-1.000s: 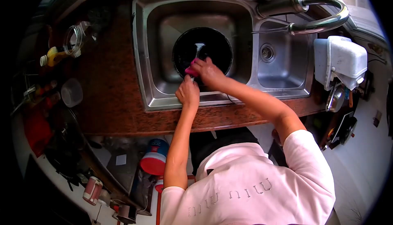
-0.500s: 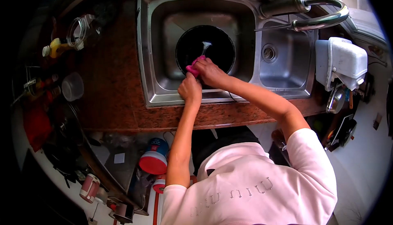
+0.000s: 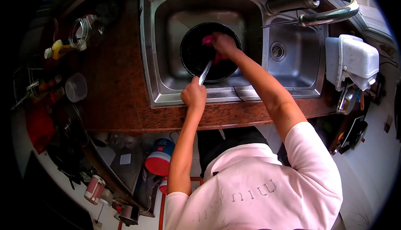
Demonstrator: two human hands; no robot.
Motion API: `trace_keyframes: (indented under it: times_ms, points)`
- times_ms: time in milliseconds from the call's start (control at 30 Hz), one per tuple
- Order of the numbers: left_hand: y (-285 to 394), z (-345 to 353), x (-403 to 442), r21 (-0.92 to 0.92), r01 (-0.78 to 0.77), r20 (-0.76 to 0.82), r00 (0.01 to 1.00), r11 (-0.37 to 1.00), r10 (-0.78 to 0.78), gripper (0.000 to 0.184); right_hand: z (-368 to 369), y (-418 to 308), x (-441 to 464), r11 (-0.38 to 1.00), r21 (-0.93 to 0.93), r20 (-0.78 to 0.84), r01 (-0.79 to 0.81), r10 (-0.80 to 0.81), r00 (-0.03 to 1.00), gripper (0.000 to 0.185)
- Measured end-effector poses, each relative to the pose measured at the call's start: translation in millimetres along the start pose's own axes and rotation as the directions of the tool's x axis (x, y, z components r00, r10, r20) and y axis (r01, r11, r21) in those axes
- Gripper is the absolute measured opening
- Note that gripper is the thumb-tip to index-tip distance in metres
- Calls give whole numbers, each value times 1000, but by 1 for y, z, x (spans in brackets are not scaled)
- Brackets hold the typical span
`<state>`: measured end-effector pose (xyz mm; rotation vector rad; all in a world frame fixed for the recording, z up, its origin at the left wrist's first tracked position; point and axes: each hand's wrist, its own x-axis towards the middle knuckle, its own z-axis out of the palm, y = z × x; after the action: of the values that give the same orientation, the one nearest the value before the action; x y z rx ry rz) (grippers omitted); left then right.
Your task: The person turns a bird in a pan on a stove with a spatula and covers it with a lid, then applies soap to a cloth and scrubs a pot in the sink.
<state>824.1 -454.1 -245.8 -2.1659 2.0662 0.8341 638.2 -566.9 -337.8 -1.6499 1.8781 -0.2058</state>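
A round black pan [image 3: 190, 65] rests in the large basin of the steel sink [image 3: 165, 88]. My left hand [image 3: 194, 94], at the sink's front edge, is closed around the end of a long metal utensil [image 3: 205, 72]. The utensil slants up into the pan, and its far end is lost in the dark, so its exact kind does not show. Over the pan, my right hand [image 3: 224, 45] grips a bright pink cloth [image 3: 207, 40], blurred by motion. Part of the cloth hangs below the fingers beside the utensil.
A faucet [image 3: 330, 19] arches over the smaller basin [image 3: 292, 69] at right. Beyond it stands a white plastic container [image 3: 355, 60]. On the counter at left are a clear tub [image 3: 76, 87], a glass jar [image 3: 79, 31] and a yellow bottle [image 3: 58, 49].
My right hand has moved with the pink cloth away from my left hand, up and right over the pan. More of the utensil's handle shows between the hands; my left hand has barely moved.
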Motion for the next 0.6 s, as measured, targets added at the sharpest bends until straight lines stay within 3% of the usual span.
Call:
trace_keyframes:
  times_ms: [100, 167, 233, 333, 433, 467, 533, 600]
  points:
    - [-4, -14, -5, -24, 80, 48, 996, 997, -78, 17, 11, 33, 11, 979, -130, -12, 159, -162, 987, 26]
    - [-3, -24, -4, -32, 126, 77, 989, 992, -123, 18, 6, 62, 13, 846, -406, 137, 345, -317, 939, 29]
    - [-3, -30, -2, -32, 167, 87, 983, 986, -163, 20, 6, 77, 6, 712, -620, -59, 330, -462, 885, 31]
    - [-1, -29, 5, -128, 166, 157, 977, 978, -145, 27, 14, 63, -5, 779, -608, 32, 154, -170, 985, 32]
    - [2, -20, 9, -185, 184, 173, 973, 965, -152, 32, 13, 77, -4, 997, -58, 384, 59, -32, 923, 36]
    - [-10, -3, 14, -301, 215, 183, 969, 929, -165, 32, 15, 80, -10, 999, -16, 233, 31, -26, 972, 38]
    - [-35, 40, 31, -528, 274, 204, 960, 804, -194, 33, -33, 36, -48, 994, 57, 119, 98, -105, 987, 38]
    - [-20, 29, 38, -732, 542, 520, 836, 413, -174, 30, -54, -2, -84, 966, 153, 36, 208, -215, 976, 36]
